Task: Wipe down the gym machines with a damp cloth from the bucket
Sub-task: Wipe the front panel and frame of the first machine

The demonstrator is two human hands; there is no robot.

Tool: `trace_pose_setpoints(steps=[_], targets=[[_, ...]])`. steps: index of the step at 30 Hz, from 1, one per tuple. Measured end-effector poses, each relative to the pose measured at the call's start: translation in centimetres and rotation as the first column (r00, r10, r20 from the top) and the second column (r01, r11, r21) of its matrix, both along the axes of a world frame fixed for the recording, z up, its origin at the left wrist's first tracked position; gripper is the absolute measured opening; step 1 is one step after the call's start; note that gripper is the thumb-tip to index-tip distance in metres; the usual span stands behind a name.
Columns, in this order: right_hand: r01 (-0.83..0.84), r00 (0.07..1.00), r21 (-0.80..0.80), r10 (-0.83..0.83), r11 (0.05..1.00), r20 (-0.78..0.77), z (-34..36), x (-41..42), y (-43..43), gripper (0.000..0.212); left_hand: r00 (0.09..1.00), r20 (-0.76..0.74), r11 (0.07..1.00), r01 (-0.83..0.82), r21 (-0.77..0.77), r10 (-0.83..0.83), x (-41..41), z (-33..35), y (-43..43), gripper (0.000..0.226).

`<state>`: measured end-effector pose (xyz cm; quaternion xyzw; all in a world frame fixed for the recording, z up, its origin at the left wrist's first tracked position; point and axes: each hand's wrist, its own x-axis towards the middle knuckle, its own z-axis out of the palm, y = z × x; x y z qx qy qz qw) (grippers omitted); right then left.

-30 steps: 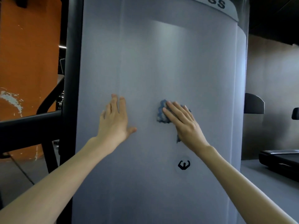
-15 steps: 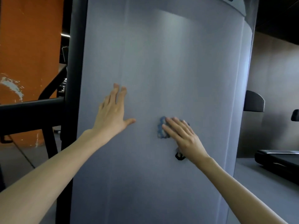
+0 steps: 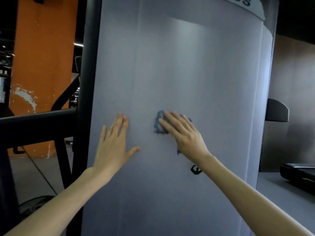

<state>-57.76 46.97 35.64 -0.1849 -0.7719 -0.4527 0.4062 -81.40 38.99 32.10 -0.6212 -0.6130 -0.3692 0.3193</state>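
My right hand [image 3: 185,135], fingers straight, pins the limp cloth [image 3: 158,124] by its middle against the panel [image 3: 204,74] (left hand [image 3: 113,143] flat, nine o'clock).

Head camera faces the machine panel [image 3: 187,74] (close).

Your left hand [image 3: 113,143] lies flat on the machine's upright panel [image 3: 187,65], left of your right hand [image 3: 184,133], which presses the cloth [image 3: 159,123] against the same panel; the hands are near each other but apart. A small mark [image 3: 196,170] on the panel sits just below your right wrist. A frame post [image 3: 87,65] borders the panel's left edge, a crossbar [image 3: 34,123] runs further left, and a pillar [image 3: 44,57] stands behind it. A treadmill [image 3: 300,172] lies low to the panel's right
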Motion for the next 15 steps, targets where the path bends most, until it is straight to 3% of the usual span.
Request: trace_pose_setpoints(steps=[2,4,6,8,10,11,13,15], targets=[[-0.045,0.926,-0.077,0.013,0.996,-0.377,4.4,-1.8,-0.4,0.093,1.0,-0.008,1.0,0.017,0.006,-0.017,-0.3,-0.1,-0.2,0.099],[-0.092,0.836,-0.06,0.044,0.994,-0.547,6.0,-4.0,-0.8,0.081,0.999,-0.026,0.999,0.039,-0.013,-0.039,-0.6,0.1,-0.5,0.096],[-0.096,0.905,0.009,0.091,0.995,-0.416,4.1,-5.8,-0.7,0.071,0.997,-0.064,0.998,0.046,-0.032,-0.048,-1.1,0.4,-0.8,0.094],[-0.084,0.995,0.087,0.088,0.993,-0.043,0.2,-6.7,-0.8,0.059,0.994,-0.088,0.997,0.052,-0.062,-0.058,-1.6,0.8,-1.0,0.091],[-0.094,0.963,0.129,0.057,0.987,0.263,-1.3,-6.1,-0.9,0.048,0.992,-0.085,0.993,0.082,-0.088,-0.09,-2.0,1.0,-1.3,0.09],[-0.103,0.947,0.146,0.052,0.984,0.318,-0.5,-5.8,-0.7,0.047,0.992,-0.073,0.99,0.099,-0.104,-0.107,-2.1,1.0,-1.3,0.09],[-0.1,0.974,0.136,0.069,0.986,0.215,2.4,-6.0,-0.4,0.057,0.99,-0.041,0.984,0.132,-0.119,-0.137,-2.1,0.9,-1.4,0.089],[-0.1,0.993,0.078,0.105,0.992,-0.062,6.0,-7.1,-0.6,0.07,0.989,-0.045,0.987,0.133,-0.084,-0.137,-1.9,0.5,-1.3,0.086]])
